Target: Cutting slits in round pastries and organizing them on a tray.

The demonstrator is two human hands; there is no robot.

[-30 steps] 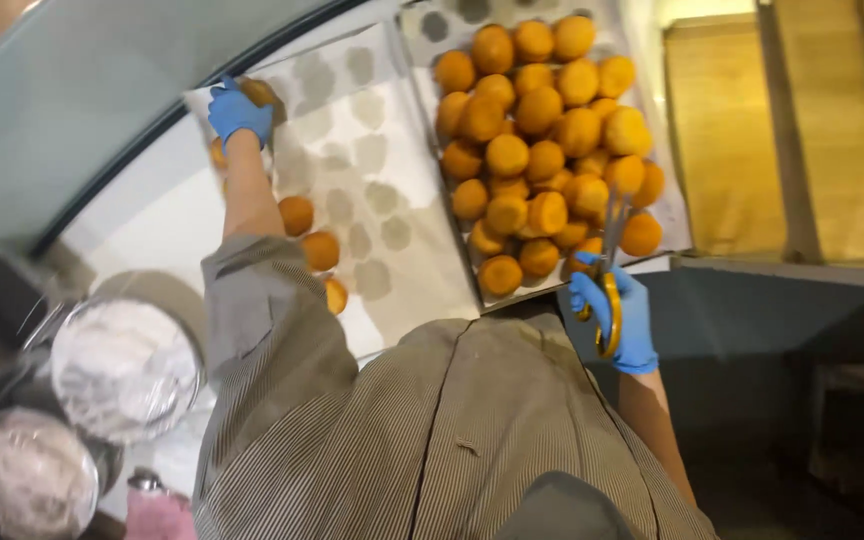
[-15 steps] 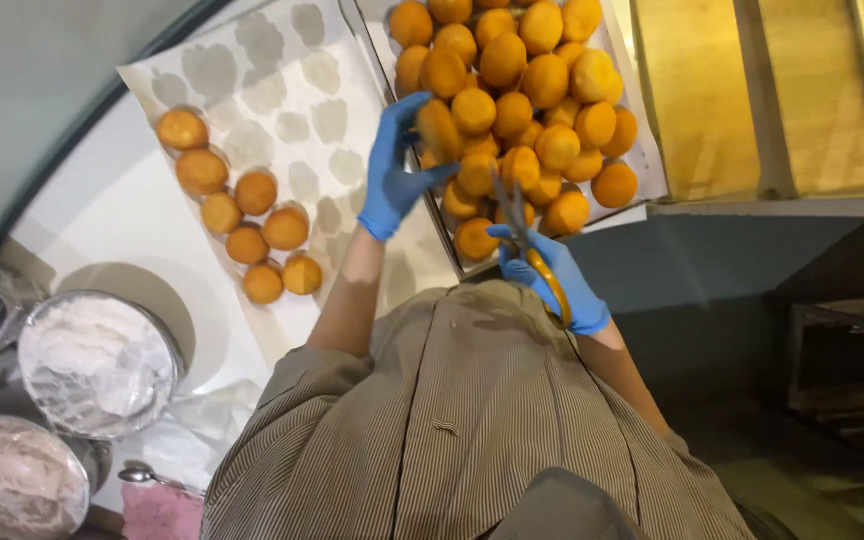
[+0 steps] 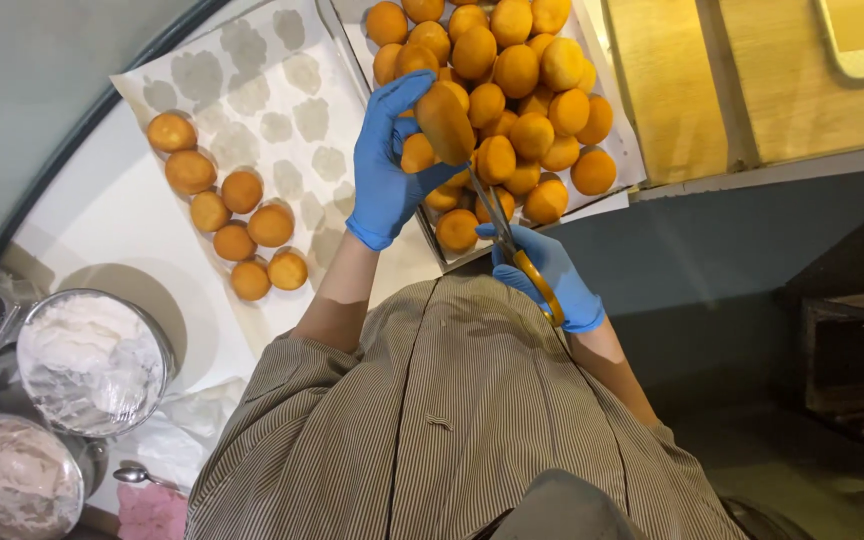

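Observation:
My left hand (image 3: 389, 165), in a blue glove, holds one golden round bun (image 3: 444, 122) lifted just above a tray (image 3: 624, 160) piled with several more such buns (image 3: 512, 70). My right hand (image 3: 544, 272), also gloved in blue, grips scissors (image 3: 508, 238) with yellow handles; the blades point up toward the held bun and their tips sit just under it. To the left, a paper-lined tray (image 3: 282, 90) with greasy round marks carries several buns (image 3: 237, 225) in a loose cluster.
Two metal bowls covered in plastic film sit at the lower left, one with white cream (image 3: 87, 360), one with paler filling (image 3: 12, 478). A spoon (image 3: 137, 476) and a pink cloth (image 3: 152, 512) lie beside them. A wooden surface (image 3: 712, 80) lies to the right.
My left hand went from the far corner of the paper-lined tray to the full tray and picked up a bun. My right hand has brought the scissors up under it.

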